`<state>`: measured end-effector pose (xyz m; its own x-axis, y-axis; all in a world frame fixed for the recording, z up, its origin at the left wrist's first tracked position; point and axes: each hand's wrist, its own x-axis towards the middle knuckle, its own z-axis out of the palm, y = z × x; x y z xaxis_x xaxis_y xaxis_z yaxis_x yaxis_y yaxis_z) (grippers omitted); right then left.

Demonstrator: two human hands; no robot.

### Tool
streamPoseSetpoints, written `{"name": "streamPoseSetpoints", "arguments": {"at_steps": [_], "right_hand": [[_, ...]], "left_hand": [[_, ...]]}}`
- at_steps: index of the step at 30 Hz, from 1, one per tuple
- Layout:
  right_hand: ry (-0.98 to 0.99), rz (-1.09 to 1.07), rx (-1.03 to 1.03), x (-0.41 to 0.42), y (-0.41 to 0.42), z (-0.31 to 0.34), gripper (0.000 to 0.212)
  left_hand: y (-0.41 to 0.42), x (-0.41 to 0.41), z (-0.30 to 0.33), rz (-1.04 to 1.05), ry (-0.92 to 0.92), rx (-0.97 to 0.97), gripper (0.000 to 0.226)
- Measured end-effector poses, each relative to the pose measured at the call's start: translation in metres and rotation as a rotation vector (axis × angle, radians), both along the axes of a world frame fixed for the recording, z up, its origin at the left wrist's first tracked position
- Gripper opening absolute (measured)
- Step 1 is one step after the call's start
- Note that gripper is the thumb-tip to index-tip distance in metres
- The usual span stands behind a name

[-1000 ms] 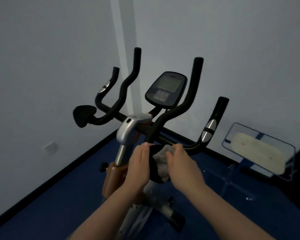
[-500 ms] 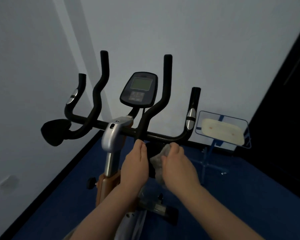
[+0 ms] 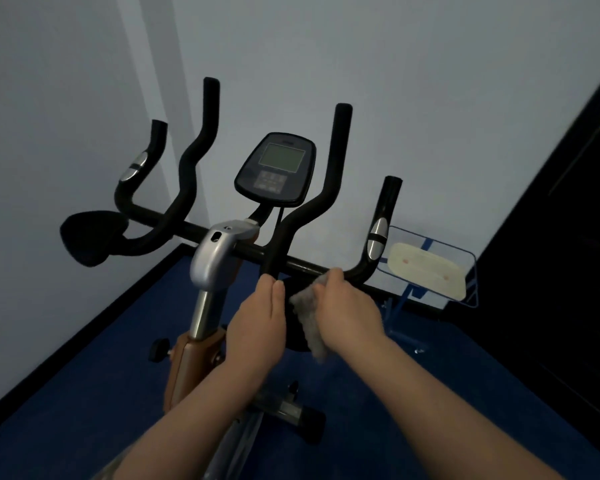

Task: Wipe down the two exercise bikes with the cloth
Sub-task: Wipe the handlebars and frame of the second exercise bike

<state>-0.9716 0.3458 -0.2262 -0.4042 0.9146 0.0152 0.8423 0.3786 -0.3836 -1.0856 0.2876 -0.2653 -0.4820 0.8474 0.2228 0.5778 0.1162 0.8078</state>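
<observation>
One exercise bike (image 3: 215, 261) stands in front of me, with black handlebars, a silver stem and a console screen (image 3: 278, 168). My right hand (image 3: 347, 313) presses a grey cloth (image 3: 309, 317) against the black elbow pad (image 3: 297, 336) under the right side of the handlebar. My left hand (image 3: 257, 323) grips the left edge of that same pad. The matching left elbow pad (image 3: 90, 237) sticks out at the left. A second bike is not in view.
White walls meet in a corner behind the bike. The floor (image 3: 84, 393) is dark blue. A flat mop head on a blue frame (image 3: 426, 268) leans at the back right. A dark wall or door (image 3: 568, 237) runs along the right.
The view has swung so the bike sits more centred and closer. Both hands stay on the right elbow pad, with the cloth shifted slightly along it.
</observation>
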Motion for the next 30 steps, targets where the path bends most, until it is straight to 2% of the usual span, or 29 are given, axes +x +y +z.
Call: {"name": "streamPoseSetpoints", "arguments": {"at_steps": [2,5,10,14,17,23,30], "right_hand": [[-0.014,0.034,0.004,-0.011,0.016,0.005,0.019],[0.065,0.175,-0.051,-0.018,0.031,0.009,0.024],[0.342,0.493,-0.257,0.012,0.045,-0.006,0.021],[0.281,0.707,-0.288,-0.005,0.064,0.005,0.023],[0.273,0.836,-0.390,-0.015,0.069,0.011,0.025],[0.328,0.929,-0.487,-0.007,0.075,0.009,0.031],[0.031,1.045,-0.291,-0.020,0.082,0.021,0.011]], "left_hand": [[0.000,0.004,0.001,0.050,-0.007,-0.002,0.031],[-0.001,0.011,0.003,0.114,-0.065,0.017,0.032],[-0.014,0.023,-0.006,0.182,-0.273,0.119,0.033],[-0.018,0.025,-0.011,0.253,-0.272,0.186,0.026],[-0.019,0.032,-0.012,0.377,-0.328,0.221,0.020],[-0.005,0.051,-0.010,0.500,-0.439,0.266,0.031],[-0.018,0.050,0.002,0.555,-0.262,0.189,0.025]]}}
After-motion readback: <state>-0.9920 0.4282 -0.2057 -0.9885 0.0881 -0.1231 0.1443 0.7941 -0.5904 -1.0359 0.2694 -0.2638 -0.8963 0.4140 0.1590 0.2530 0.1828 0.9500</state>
